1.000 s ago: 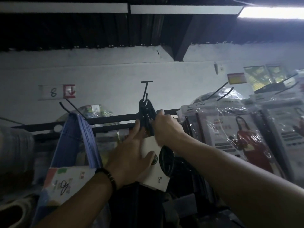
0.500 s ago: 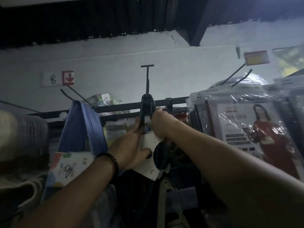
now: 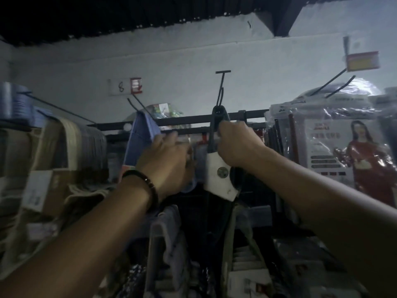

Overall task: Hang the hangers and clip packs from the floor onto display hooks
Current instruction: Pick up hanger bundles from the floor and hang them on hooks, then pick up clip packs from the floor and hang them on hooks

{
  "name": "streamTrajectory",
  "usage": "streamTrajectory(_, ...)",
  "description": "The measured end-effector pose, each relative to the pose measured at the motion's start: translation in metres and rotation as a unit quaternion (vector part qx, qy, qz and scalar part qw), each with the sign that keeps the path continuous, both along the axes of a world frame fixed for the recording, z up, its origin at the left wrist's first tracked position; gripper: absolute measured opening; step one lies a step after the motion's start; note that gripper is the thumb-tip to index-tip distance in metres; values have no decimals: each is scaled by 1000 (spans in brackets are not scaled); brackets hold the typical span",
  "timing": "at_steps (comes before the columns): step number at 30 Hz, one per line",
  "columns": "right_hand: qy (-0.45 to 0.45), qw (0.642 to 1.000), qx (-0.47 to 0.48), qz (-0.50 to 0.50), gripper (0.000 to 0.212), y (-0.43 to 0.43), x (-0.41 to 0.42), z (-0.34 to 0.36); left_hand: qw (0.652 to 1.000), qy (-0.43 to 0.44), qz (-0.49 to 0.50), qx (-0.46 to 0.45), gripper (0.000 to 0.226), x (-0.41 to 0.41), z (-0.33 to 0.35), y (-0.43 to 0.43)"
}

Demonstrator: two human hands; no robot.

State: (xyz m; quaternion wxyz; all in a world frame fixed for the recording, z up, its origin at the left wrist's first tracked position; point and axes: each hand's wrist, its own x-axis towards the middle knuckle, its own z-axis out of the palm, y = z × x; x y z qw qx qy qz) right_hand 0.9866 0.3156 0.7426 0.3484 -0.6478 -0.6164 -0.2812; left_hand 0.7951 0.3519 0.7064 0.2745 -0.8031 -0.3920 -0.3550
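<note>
brightness: pretty dim overall, the lower shelves (image 3: 193, 265) go nearly black
light: strongest up top right, white wall (image 3: 193, 57) is the brightest bit
glare: plastic packs (image 3: 343, 108) on the right throw white highlights
blur: left hand (image 3: 169, 160) is motion-smeared, right hand (image 3: 238, 145) a bit sharper
shadows: black hanger pack (image 3: 216, 125) reads as just a silhouette
edges: wide-angle stretch, everything balloons toward the corners
</note>
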Motion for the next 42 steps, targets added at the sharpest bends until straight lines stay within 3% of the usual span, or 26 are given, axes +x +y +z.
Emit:
streamTrajectory(2, -27, 999, -11, 26, 19, -18, -42, -11, 998, -28, 27, 42, 29, -44, -16, -20)
streamTrajectory(4, -57, 996, -21, 70, 24, -34, -92, -32, 998, -59, 12, 35, 27, -93, -37, -42)
streamTrajectory(9, -15, 968, -58, 243, 17, -57, -228, -111, 988, -90, 9, -129, 36, -239, -115, -101)
streamTrajectory(12, 6, 939, -115, 324, 15, -64, -319, -181, 957, -137, 84, -241, 31, -339, -181, -128)
streamTrajectory(15, 9, 890, -224, 396, 18, -72, -410, -260, 905, -192, 167, -341, 18, -431, -264, -160)
streamTrajectory(17, 14, 849, -292, 440, 20, -77, -469, -316, 876, -202, 234, -369, 24, -484, -322, -190)
streamTrajectory(20, 21, 798, -362, 481, 18, -86, -554, -412, 809, -247, 309, -435, 34, -551, -407, -235)
streamTrajectory(23, 9, 723, -465, 510, 17, -103, -630, -497, 734, -323, 357, -479, 29, -610, -485, -276)
streamTrajectory(26, 13, 668, -535, 518, 21, -110, -693, -564, 668, -343, 409, -519, 24, -655, -552, -306)
streamTrajectory(30, -29, 607, -603, 516, 20, -97, -771, -648, 590, -351, 453, -569, 36, -705, -625, -319)
streamTrajectory(37, -120, 490, -722, 474, 27, -40, -907, -764, 422, -477, 453, -624, 18, -784, -713, -278)
streamTrajectory(42, -186, 452, -752, 442, 24, 6, -1001, -857, 342, -526, 452, -634, 21, -846, -797, -261)
